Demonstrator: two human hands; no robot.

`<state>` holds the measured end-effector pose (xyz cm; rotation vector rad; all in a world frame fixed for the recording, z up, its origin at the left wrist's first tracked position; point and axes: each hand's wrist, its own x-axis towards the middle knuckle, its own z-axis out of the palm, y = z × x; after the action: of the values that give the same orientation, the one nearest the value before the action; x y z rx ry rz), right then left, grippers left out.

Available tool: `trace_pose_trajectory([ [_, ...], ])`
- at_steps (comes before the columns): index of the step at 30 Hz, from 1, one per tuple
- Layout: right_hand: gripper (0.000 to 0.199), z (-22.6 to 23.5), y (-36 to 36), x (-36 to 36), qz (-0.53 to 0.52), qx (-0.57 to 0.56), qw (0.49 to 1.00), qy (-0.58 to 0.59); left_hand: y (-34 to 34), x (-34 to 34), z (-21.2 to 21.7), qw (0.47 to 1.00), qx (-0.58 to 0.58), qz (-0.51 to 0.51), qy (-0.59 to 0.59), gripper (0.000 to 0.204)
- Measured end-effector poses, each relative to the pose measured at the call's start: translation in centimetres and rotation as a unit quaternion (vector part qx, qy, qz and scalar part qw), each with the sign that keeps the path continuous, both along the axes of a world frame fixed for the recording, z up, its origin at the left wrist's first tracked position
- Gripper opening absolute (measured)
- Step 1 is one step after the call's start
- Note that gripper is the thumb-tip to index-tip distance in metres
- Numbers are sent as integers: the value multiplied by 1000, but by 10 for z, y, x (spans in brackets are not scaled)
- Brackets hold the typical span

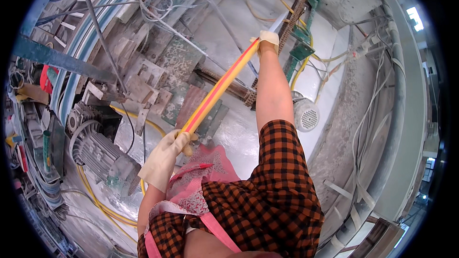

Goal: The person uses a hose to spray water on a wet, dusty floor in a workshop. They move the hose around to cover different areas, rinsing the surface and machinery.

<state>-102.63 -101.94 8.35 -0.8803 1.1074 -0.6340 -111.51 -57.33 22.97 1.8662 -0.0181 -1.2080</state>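
Observation:
A yellow hose (221, 86) with a red stripe runs straight and slanting between my two gloved hands. My left hand (165, 157), in a cream rubber glove, is closed round its near end, in front of my pink apron (215, 160). Stretched far ahead, my right hand (267, 42) wears a like glove and is closed round the far end; its fingers are partly hidden. A pale, pointed streak (278, 22) shows just beyond that hand, beside a rusty chain (292, 12). Whether it is water or something solid I cannot tell.
A grey finned motor (103, 155) stands at the left, with yellow hose loops (103, 210) on the floor below it. A second motor (306, 114) sits right of my right forearm. Dusty metal blocks (143, 83) and a green bracket (302, 50) flank the hose. Cables hang along the right wall.

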Motion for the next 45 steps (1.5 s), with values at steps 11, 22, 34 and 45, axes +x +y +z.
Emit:
trace_pose_trajectory([
  [11, 28, 73, 0, -5, 7, -90, 992, -90, -18, -18, 21, 995, -68, 41, -60, 43],
  [22, 26, 114, 34, -9, 133, -30, 982, -129, 5, -52, 41, 990, 25, 17, -139, 54],
  [34, 24, 121, 50, -8, 136, 0, 980, -146, 11, -66, 53, 986, 48, 29, -159, 51],
  [45, 21, 121, 35, -85, 11, -33, 975, -218, 2, -73, 61, 989, 13, -15, -149, 51],
])
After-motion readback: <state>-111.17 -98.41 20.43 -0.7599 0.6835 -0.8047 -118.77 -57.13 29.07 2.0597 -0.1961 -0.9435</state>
